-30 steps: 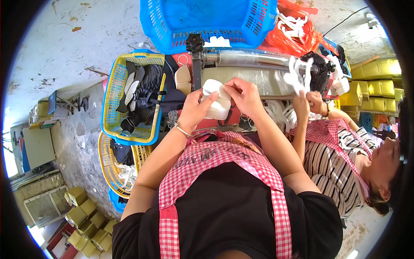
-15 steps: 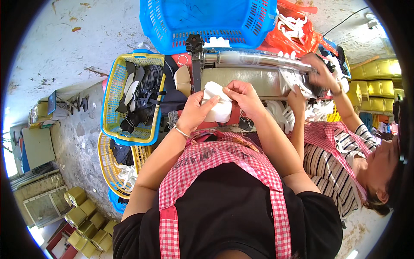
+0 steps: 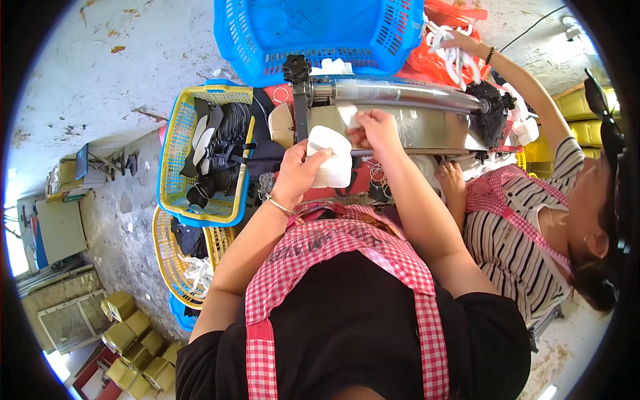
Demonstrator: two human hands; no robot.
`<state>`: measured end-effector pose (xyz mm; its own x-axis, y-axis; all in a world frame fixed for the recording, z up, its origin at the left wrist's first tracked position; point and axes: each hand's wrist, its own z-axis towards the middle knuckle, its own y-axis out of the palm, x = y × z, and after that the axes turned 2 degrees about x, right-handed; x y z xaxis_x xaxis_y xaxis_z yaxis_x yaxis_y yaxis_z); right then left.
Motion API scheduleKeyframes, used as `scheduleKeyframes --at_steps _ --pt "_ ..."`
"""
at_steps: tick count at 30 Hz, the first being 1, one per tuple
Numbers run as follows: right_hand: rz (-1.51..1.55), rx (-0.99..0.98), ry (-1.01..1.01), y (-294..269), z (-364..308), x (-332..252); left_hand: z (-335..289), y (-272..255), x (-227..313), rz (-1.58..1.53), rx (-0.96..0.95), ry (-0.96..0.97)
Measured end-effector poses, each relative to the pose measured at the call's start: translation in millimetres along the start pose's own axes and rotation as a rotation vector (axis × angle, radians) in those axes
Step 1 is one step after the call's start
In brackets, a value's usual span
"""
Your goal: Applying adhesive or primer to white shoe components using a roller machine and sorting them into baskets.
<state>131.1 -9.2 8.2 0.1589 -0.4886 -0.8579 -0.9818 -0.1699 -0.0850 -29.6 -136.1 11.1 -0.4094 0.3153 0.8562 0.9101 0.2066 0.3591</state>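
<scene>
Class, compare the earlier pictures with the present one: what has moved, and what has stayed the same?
The right hand has left the white stack and moved forward toward the metal roller, holding a blurred white piece. One co-worker's hand has gone from the roller's right end to the red bag, with white strips. The left hand still holds the stack; the yellow-and-blue basket stays put.

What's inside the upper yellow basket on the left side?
The yellow basket holds many black pieces, lots packed closely together, and a few pale pieces. Whatever lies beneath them is covered, so I cannot tell what's there.
</scene>
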Motion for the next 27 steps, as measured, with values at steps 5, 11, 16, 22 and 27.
scheduleKeyframes --at_steps 5,11,16,22,27 --pt "0.02 -0.087 -0.135 -9 -20 9 -11 -1 -12 0.075 0.016 0.082" --pt "-0.288 -0.255 -0.147 -18 -27 19 -2 -7 -21 0.161 0.009 0.069" --pt "0.185 -0.023 0.072 -19 25 10 10 -6 -18 0.135 0.018 0.078" --pt "-0.026 -0.162 -0.112 -10 10 6 21 -9 -12 0.118 0.011 0.058" --pt "-0.351 -0.302 -0.061 -7 -7 6 27 -14 -12 0.117 0.031 0.053"
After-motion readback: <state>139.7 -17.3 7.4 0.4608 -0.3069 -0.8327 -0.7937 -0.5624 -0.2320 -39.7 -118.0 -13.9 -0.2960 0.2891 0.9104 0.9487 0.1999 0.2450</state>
